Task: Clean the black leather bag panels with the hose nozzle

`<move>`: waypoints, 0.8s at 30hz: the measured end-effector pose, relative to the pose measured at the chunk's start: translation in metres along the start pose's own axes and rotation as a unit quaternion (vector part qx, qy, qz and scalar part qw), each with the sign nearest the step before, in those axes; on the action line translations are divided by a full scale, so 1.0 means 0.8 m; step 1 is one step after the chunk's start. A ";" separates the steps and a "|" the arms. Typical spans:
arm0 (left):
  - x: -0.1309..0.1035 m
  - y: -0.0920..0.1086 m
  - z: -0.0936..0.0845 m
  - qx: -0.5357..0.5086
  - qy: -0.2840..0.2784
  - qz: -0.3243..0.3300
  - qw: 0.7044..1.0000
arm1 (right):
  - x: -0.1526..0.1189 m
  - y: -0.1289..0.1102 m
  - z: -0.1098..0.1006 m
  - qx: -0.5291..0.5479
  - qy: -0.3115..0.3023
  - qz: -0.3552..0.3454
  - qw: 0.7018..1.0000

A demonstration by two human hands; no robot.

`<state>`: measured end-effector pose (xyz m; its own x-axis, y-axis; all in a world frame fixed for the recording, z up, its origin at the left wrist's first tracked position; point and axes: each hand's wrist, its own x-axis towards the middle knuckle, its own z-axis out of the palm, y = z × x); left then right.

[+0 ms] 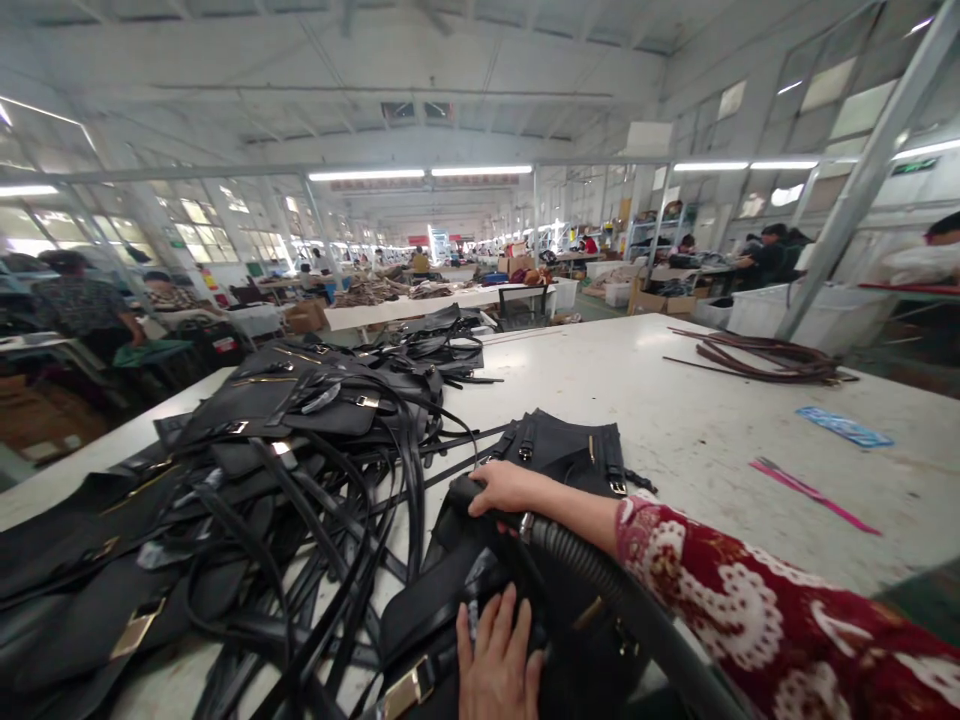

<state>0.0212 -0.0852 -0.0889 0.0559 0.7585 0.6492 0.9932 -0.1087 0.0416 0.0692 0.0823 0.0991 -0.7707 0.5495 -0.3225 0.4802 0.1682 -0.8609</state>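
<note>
One-handed, clasping the hose (pixel 574 553) near its end in the right grip (pixel 504 487), seemingly to steer it over the black bag (pixel 421 603) on the desk (pixel 712 415); resting the left grip (pixel 496 660), spread and unclenched, on that bag, probably to steady it.

The left hand (pixel 499 655) is cut off by the lower edge. The right hand (pixel 504 490) has some of its fingers hidden behind the black nozzle (pixel 466 492). The ribbed hose (pixel 600 575) leaves the view at the lower edge; its far end is not visible. The red sleeve (pixel 720 590) is cut off at the right. The black bag (pixel 420 600) beneath the hands is partly covered by them and truncated below. The bag pile (pixel 307 400) is cut off at the left; overlap prevents a count, and individual straps (pixel 411 490) cannot be traced. Distant workers (pixel 420 262) are blurred. The green sign (pixel 915 166) is illegible.
</note>
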 end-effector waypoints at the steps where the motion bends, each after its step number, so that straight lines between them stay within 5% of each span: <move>1: 0.003 -0.003 -0.005 0.008 -0.006 0.001 1.000 | -0.003 0.003 -0.008 0.012 0.018 -0.011 1.000; 6: 0.028 -0.049 -0.032 0.042 -0.101 -0.008 0.994 | -0.086 0.053 -0.077 0.075 0.082 -0.038 0.993; 10: 0.057 -0.075 -0.045 0.105 -0.134 -0.139 0.976 | -0.186 0.120 -0.109 0.104 0.163 -0.018 0.981; 12: 0.076 -0.060 -0.046 0.117 -0.101 -0.137 0.978 | -0.226 0.153 -0.107 0.112 0.207 -0.001 0.972; 17: 0.131 0.037 -0.019 -0.008 -0.102 0.038 0.994 | -0.284 0.198 -0.086 0.183 0.250 0.014 0.951; 20: 0.151 0.079 0.012 -0.023 -0.130 0.043 0.990 | -0.292 0.195 -0.078 0.213 0.224 -0.003 0.951; 24: 0.149 0.086 0.043 0.013 -0.107 0.042 0.993 | -0.271 0.189 -0.072 0.209 0.184 -0.016 0.960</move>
<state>0.0999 0.0198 -0.0343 0.1561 0.8674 0.4724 0.9863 -0.1626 -0.0274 0.3329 0.0357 0.0617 -0.5452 0.8145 -0.1984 0.1887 -0.1113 -0.9757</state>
